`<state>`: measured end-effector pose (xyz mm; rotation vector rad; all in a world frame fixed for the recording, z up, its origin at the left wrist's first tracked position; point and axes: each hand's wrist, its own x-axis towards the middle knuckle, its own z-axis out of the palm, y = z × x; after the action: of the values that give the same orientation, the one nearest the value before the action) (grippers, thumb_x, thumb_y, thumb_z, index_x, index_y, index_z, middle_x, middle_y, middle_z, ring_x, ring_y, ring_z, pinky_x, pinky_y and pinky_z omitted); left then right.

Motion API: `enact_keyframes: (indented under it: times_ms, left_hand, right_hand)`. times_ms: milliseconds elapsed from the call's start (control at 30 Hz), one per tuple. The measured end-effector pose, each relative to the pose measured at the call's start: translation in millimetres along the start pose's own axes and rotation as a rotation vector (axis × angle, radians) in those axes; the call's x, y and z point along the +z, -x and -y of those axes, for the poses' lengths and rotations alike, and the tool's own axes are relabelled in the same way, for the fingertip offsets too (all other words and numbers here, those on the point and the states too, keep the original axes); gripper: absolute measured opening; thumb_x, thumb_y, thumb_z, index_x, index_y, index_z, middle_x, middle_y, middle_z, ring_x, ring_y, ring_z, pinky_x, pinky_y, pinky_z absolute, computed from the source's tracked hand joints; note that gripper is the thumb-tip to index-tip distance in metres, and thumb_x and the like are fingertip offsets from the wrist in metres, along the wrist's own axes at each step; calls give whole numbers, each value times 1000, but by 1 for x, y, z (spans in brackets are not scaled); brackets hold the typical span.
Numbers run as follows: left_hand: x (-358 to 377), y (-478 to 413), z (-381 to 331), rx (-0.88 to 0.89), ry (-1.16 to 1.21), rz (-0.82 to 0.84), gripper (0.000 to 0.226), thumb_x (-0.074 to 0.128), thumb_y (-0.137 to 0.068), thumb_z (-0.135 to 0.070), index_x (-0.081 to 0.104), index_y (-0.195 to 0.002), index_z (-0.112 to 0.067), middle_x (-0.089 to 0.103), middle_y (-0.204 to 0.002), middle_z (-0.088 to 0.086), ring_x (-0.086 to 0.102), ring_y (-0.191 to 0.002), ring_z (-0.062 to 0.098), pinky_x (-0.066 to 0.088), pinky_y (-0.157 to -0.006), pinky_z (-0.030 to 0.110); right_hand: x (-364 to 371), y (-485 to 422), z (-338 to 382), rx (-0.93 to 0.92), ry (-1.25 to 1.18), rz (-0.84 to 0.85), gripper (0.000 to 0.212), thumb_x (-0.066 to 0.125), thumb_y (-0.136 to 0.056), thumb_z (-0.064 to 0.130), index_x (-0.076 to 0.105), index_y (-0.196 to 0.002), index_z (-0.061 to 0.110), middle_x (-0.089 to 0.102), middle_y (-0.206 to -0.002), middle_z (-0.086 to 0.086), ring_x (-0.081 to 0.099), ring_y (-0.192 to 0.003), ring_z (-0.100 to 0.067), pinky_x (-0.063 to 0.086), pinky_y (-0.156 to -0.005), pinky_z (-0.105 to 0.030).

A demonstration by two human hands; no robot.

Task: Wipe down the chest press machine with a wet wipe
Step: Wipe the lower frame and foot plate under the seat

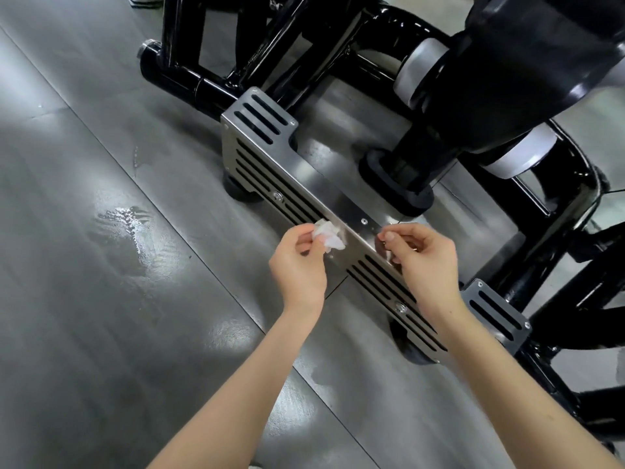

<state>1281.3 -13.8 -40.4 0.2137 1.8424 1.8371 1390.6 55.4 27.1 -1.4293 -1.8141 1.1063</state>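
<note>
The chest press machine's slotted steel foot plate [304,184] runs diagonally across the floor, bolted to a glossy black tube frame [189,86]. My left hand [297,262] pinches a crumpled white wet wipe [329,235] just above the plate's front edge. Over the plate to the right, my right hand [422,258] has its fingers curled with thumb and forefinger together; a small white scrap [388,255] shows under them, and what it is stays unclear. The two hands are a short gap apart.
A black padded seat [527,69] on a black post [402,174] rises behind the plate. Silver rollers [419,69] flank the seat. Grey floor tiles carry wet streaks [132,228] at the left. Rubber feet [241,191] sit under the plate.
</note>
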Motion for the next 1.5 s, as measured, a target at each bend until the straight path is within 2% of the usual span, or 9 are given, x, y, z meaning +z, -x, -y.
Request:
enact_keyframes:
  times_ms: [200, 300, 467, 600, 833, 967, 1167, 1367, 1500]
  left_hand:
    - [20, -6, -17, 7, 264, -126, 18, 62, -83, 2, 68, -77, -14, 67, -78, 5, 62, -74, 15, 51, -69, 22]
    - [30, -4, -11, 104, 177, -104, 13, 68, -80, 0, 71, -81, -13, 55, -83, -7, 57, -72, 11, 50, -72, 20]
    - [41, 41, 6, 341, -32, 164, 7, 71, -77, -3, 74, -79, -9, 51, -78, -11, 51, -67, 5, 50, -67, 23]
    - [36, 5, -14, 339, -136, 20, 13, 70, -77, -1, 76, -80, -11, 47, -76, -15, 50, -68, 1, 43, -69, 12]
    - [24, 2, -3, 863, -641, 291, 9, 63, -81, -5, 71, -82, -5, 59, -91, 11, 44, -88, 23, 41, -75, 27]
    - [16, -1, 6, 1145, -790, 263, 19, 57, -86, -16, 72, -99, -13, 64, -108, 12, 44, -99, 29, 37, -88, 39]
    - [19, -31, -11, 1179, -928, 278, 24, 57, -87, -31, 72, -100, -18, 62, -113, 10, 44, -100, 28, 30, -92, 40]
    - [30, -10, 0, 1398, -933, 621, 32, 48, -93, -25, 68, -113, -11, 65, -120, 5, 58, -113, 29, 28, -108, 47]
    - [14, -47, -9, 1353, -1048, 499, 32, 45, -95, -29, 65, -118, -18, 63, -123, -2, 55, -120, 26, 18, -111, 57]
  right_hand:
    - [-5, -2, -3, 15, -27, -94, 11, 61, -90, 10, 71, -90, 13, 69, -83, 2, 57, -65, 5, 44, -56, -8]
    - [-13, -3, -5, 36, -101, -128, 12, 59, -91, 8, 70, -90, 14, 71, -85, -1, 61, -71, 1, 47, -61, -12]
    - [-25, 0, -13, 59, -162, -172, 18, 60, -90, 7, 69, -83, 20, 72, -84, 1, 59, -71, -5, 47, -68, -20]
    - [-34, 3, -20, 81, -175, -177, 17, 61, -90, 9, 70, -83, 21, 73, -85, 2, 61, -75, -9, 48, -72, -25]
    - [-39, 1, -28, 100, -161, -193, 15, 60, -90, 7, 69, -86, 19, 72, -85, 1, 66, -84, -8, 51, -84, -32]
    - [-43, 4, -35, 135, -173, -185, 14, 61, -90, 8, 71, -86, 18, 73, -83, 2, 67, -84, -10, 52, -82, -34]
    - [-44, 5, -35, 126, -188, -187, 14, 60, -90, 7, 70, -87, 16, 72, -83, 1, 65, -79, -9, 53, -74, -27]
    - [-43, 4, -33, 113, -219, -156, 13, 60, -89, 4, 70, -88, 13, 73, -83, -2, 65, -79, -4, 48, -75, -17]
    - [-45, 3, -31, 128, -230, -145, 13, 60, -90, 4, 70, -90, 12, 72, -83, 0, 64, -75, -1, 48, -76, -18]
